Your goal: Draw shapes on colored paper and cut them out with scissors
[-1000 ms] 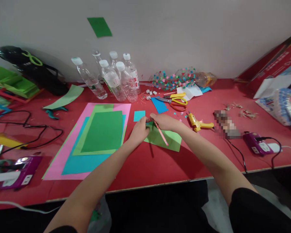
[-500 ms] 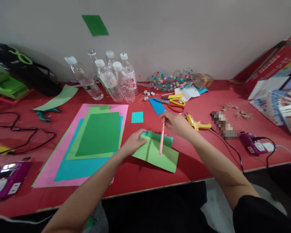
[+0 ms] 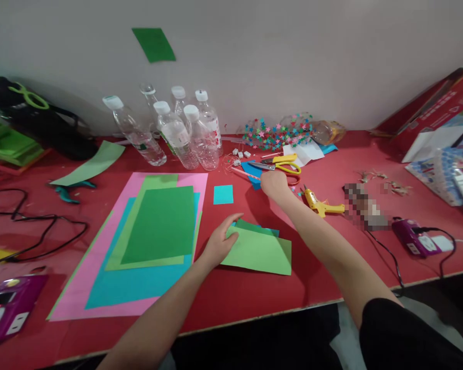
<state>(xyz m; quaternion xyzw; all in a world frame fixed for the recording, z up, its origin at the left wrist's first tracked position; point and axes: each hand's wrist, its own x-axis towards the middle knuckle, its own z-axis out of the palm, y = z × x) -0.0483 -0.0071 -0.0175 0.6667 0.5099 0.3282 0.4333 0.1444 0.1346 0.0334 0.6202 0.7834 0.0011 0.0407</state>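
Observation:
My left hand [image 3: 220,242] grips the left end of a light green paper sheet [image 3: 260,252], thumb and forefinger curved around it. Behind that sheet show strips of dark green paper [image 3: 250,226] and blue paper. My right hand [image 3: 273,186] reaches over the middle of the table, its fingers closed at the end of a pink striped straw [image 3: 246,173]. The straw points left, across a blue paper piece [image 3: 250,168]. Yellow-handled scissors [image 3: 285,165] lie just beyond the right hand. A small turquoise paper square [image 3: 223,195] rests between the hands and the bottles.
Stacked coloured sheets [image 3: 158,226] cover the table's left half. Several plastic bottles [image 3: 181,133] stand along the wall. A yellow glue gun [image 3: 320,203] with a cord lies right, near a purple power socket [image 3: 414,237]. A star garland [image 3: 275,134] lies at the back.
My right hand has moved away from me, off the light green paper, and the straw has turned from upright to lying leftward. My left hand stays at the paper, which sits flatter.

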